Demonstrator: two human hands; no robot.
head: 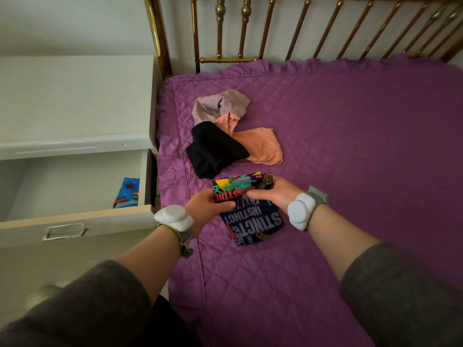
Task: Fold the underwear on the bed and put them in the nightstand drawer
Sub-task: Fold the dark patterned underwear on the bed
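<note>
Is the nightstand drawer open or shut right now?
Open: the drawer is pulled out of the white nightstand, its inside is visible, and a blue patterned garment lies at its right end.

Dim, soft light; wide-angle bending at edges, lower corners blurred.

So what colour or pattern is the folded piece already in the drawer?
The folded piece is bright blue with multicoloured print; head view.
</note>
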